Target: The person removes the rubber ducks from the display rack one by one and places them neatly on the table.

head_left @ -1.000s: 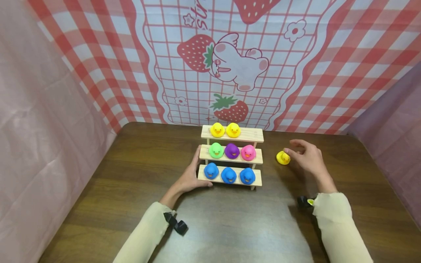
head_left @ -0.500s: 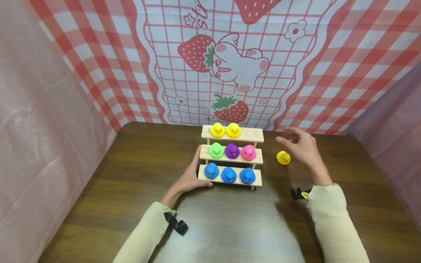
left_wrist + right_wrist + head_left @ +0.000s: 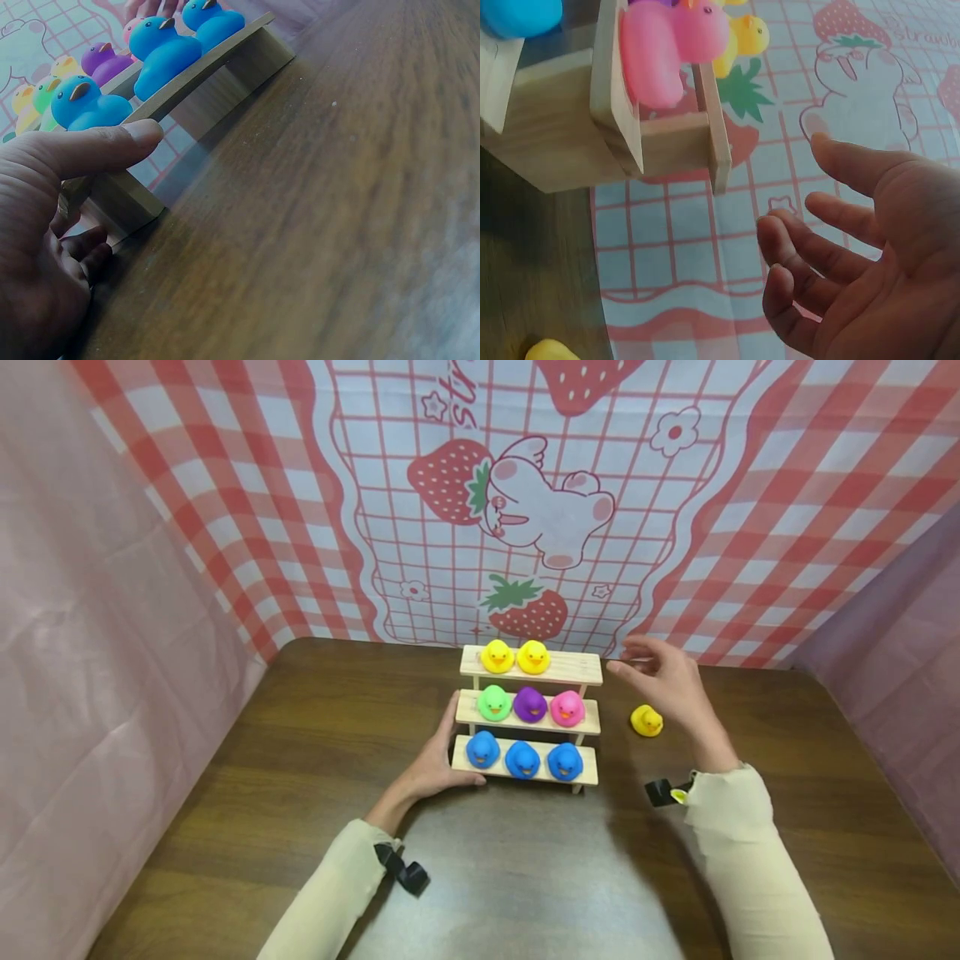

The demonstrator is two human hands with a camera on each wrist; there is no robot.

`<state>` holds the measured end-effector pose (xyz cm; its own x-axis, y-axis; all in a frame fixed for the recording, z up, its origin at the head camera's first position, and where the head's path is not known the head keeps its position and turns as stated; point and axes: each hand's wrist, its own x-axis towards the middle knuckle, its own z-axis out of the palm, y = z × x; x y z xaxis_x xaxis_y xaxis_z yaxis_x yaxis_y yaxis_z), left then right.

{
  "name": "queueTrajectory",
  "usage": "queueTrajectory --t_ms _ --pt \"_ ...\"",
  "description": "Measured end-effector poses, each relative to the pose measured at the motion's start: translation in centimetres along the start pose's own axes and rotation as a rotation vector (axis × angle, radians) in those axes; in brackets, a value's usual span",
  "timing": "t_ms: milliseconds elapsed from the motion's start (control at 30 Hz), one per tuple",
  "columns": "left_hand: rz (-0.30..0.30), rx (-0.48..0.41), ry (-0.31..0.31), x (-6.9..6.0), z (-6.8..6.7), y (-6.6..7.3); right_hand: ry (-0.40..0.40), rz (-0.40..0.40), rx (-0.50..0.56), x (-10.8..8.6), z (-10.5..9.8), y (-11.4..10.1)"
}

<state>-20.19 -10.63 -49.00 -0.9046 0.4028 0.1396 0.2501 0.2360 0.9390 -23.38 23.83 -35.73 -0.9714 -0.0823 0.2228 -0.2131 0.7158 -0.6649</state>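
Note:
A three-tier wooden display stand (image 3: 576, 667) stands on the table. Its top step carries two yellow rubber ducks (image 3: 533, 657); the middle one has a green duck (image 3: 494, 703), a purple duck (image 3: 530, 704) and a pink duck (image 3: 567, 708). Three blue ducks (image 3: 166, 56) sit along the bottom step. My left hand (image 3: 427, 767) grips the stand's left side, thumb across the front of the lowest step. Beside the top step's right end hovers my right hand (image 3: 670, 683), fingers loosely bent, holding nothing. A lone yellow duck (image 3: 647, 721) lies below it on the table.
The brown wooden table (image 3: 315, 735) reaches back to a red-and-white strawberry-print cloth (image 3: 450, 552). Pink curtains (image 3: 112, 635) hang at both sides. A black wrist camera (image 3: 402, 869) is strapped on each sleeve.
My right hand has moved left and back, away from the lone yellow duck and towards the top step's right end. That duck stays where it was; my left hand keeps its grip.

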Motion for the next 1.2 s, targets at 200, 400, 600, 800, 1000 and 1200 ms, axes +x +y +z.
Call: queueTrajectory --t_ms 200,400,600,800,1000,1200 --pt "-0.009 0.006 0.002 0.0 0.0 0.1 0.005 -0.042 -0.007 0.5 0.8 -0.8" --pt "-0.004 0.000 0.002 0.1 0.0 0.1 -0.030 -0.053 -0.013 0.9 1.3 -1.8" --pt "-0.003 0.004 0.003 0.1 0.0 0.0 -0.061 -0.062 -0.011 1.4 1.9 -2.9" --pt "-0.013 0.014 0.003 0.1 0.0 -0.1 -0.100 -0.072 -0.030 2.0 2.5 -4.1" --pt "-0.024 0.009 -0.001 0.0 0.0 0.2 -0.135 -0.077 -0.039 2.5 3.0 -4.8" --pt "-0.018 0.010 0.000 0.0 0.1 0.2 -0.171 -0.075 -0.021 2.7 3.5 -5.1"
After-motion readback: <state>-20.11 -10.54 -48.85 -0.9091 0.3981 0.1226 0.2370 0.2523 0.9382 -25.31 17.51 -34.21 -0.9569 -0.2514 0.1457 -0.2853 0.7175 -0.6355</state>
